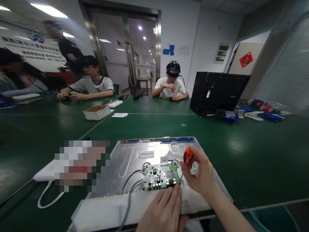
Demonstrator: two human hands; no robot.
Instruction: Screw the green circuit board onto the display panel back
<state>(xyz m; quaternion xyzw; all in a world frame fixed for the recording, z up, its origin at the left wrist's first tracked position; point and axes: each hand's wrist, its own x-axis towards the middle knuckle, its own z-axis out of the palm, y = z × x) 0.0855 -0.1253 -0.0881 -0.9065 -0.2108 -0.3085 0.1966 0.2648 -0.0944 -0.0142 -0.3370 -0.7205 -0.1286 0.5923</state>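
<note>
Firmly, fingers wrap screwdriver (orange).

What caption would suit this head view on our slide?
Right hand holds an orange-handled screwdriver at a green circuit board; left hand steadies the board's edge.

Matt brushed-metal panel, glossy green circuit board, smooth green table, orange plastic screwdriver handle.

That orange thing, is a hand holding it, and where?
Yes. The right hand holds the screwdriver by its orange handle, tip down at the green circuit board. The left hand holds nothing; its fingertips rest by the board's edge.
</note>
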